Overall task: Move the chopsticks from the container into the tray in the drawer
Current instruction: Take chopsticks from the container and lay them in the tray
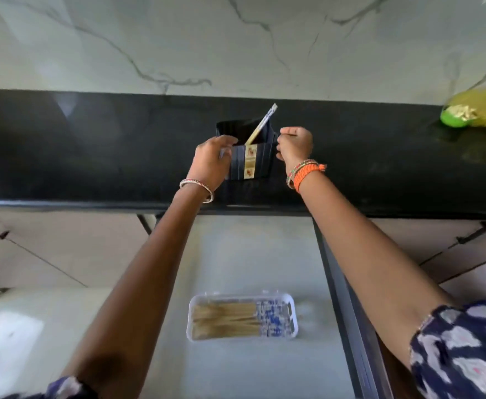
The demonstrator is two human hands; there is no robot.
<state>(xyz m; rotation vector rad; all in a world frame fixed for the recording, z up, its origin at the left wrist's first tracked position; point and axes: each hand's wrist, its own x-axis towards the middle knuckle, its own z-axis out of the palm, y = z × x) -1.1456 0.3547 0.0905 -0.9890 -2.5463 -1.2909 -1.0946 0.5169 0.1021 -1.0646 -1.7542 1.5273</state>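
Clear plastic tray (293, 315): lies in the open drawer (236, 254), nearest the camera, its long side running left to right.
Chopsticks in tray (227, 321): a packed layer of pale wooden sticks lying flat, their blue-and-white patterned ends toward the right.
Sleeves: dark blue fabric with pale blotches shows at the lower right (460, 349) and the lower left corner.
Forearms: both reach up from the bottom edge, across the drawer, to the black tabletop (92, 151).
Left hand (211, 161): a thin bangle at the wrist; fingers curl against the left side and rim of the container, though how firm the grip is I cannot tell.
Right hand (295, 144): orange thread and beaded bangles at the wrist; fingers bent inward just beside the container's right edge, holding nothing that can be seen.
Container (250, 162): dark ribbed box with a label strip down its front, standing on the tabletop between the two hands.
Remaining chopsticks (261, 123): leaning inside the container, patterned tips up and to the right.
Green-yellow bag (477, 113): on the tabletop at the far right, well apart.
Wall (236, 44): pale veined marble behind.
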